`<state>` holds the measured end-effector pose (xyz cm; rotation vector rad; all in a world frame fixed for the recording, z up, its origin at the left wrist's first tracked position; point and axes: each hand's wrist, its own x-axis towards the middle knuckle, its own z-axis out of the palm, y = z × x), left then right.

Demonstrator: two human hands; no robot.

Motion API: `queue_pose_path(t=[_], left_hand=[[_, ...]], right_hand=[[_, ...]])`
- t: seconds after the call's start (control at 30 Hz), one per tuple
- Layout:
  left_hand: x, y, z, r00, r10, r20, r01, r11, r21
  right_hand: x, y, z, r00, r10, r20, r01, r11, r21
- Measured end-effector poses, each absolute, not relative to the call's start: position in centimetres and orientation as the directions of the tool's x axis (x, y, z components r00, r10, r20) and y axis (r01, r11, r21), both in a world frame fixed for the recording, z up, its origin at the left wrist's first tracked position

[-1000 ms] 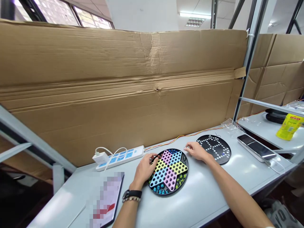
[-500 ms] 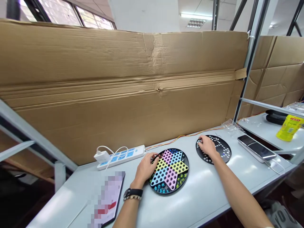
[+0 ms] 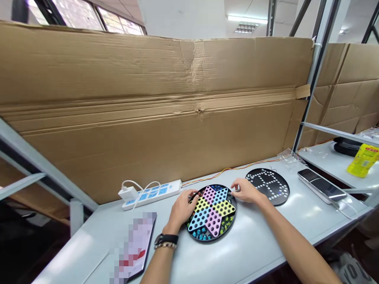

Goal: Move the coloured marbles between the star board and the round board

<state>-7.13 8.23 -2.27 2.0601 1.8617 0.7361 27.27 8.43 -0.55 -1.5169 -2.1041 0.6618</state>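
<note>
A round Chinese checkers board (image 3: 211,209) with a pink, blue and yellow star lies on the table. Coloured marbles (image 3: 204,233) fill the pockets around its star. At its left rim rests my left hand (image 3: 184,207), thumb over the edge and fingers curled round the far-left side. My right hand (image 3: 246,191) is at the upper right rim, its fingertips bent together; what is between them is too small to make out. Just behind that hand lies a black disc (image 3: 275,188) with a pattern of pale dots.
A power strip (image 3: 166,190) with a white plug stands along the cardboard wall (image 3: 166,146). To the left lies a tablet (image 3: 139,246), partly blurred. On the right are a phone (image 3: 321,184) on a white block and a yellow pouch (image 3: 363,161). Metal posts flank the table.
My right hand has moved left from the black disc to the Chinese checkers board's upper right rim, uncovering the disc's dots. My left hand has stayed at the board's left rim.
</note>
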Motion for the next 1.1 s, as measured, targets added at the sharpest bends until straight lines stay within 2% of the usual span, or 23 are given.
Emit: queue_pose_path(t=[0.13, 0.27, 0.4, 0.5, 0.57, 0.63, 0.73, 0.83, 0.9, 0.97, 1.1], left_hand=[[-7.2, 8.3, -2.3, 0.053, 0.981, 0.189, 0.843, -0.145, 0.518], [-7.2, 8.3, -2.4, 0.052, 0.981, 0.184, 0.844, -0.142, 0.518], [-7.3, 8.3, -2.4, 0.052, 0.981, 0.185, 0.846, -0.142, 0.514], [-7.3, 8.3, -2.3, 0.051, 0.982, 0.182, 0.847, -0.139, 0.512], [-7.3, 8.3, -2.2, 0.055, 0.983, 0.177, 0.847, -0.140, 0.513], [-7.3, 8.3, -2.1, 0.060, 0.983, 0.174, 0.847, -0.142, 0.513], [-7.2, 8.2, -2.0, 0.062, 0.984, 0.170, 0.847, -0.142, 0.512], [-7.2, 8.2, -2.0, 0.057, 0.984, 0.166, 0.848, -0.136, 0.512], [-7.2, 8.2, -2.0, 0.054, 0.985, 0.165, 0.848, -0.133, 0.514], [-7.2, 8.2, -2.0, 0.055, 0.985, 0.165, 0.847, -0.134, 0.515], [-7.2, 8.2, -2.0, 0.054, 0.984, 0.170, 0.847, -0.135, 0.514]], right_hand=[[25.8, 7.3, -0.1, -0.297, 0.954, 0.025, 0.792, 0.261, -0.552], [25.5, 6.6, 0.6, -0.299, 0.953, 0.049, 0.805, 0.280, -0.523], [24.9, 6.5, 0.7, -0.320, 0.947, 0.014, 0.821, 0.285, -0.495], [25.0, 6.8, 0.8, -0.322, 0.946, 0.035, 0.809, 0.294, -0.509], [25.8, 7.2, 1.0, -0.248, 0.965, 0.086, 0.813, 0.256, -0.523], [27.3, 7.6, 1.1, -0.106, 0.987, 0.124, 0.837, 0.156, -0.524], [30.0, 8.2, 1.0, 0.071, 0.993, 0.094, 0.868, -0.016, -0.496], [31.6, 8.5, 0.6, 0.142, 0.988, 0.060, 0.870, -0.096, -0.483], [31.6, 8.7, 0.4, 0.168, 0.981, 0.093, 0.851, -0.097, -0.516], [30.8, 8.8, 0.3, 0.110, 0.986, 0.128, 0.819, -0.017, -0.574], [28.1, 8.6, -0.3, -0.263, 0.961, 0.090, 0.661, 0.247, -0.708]])
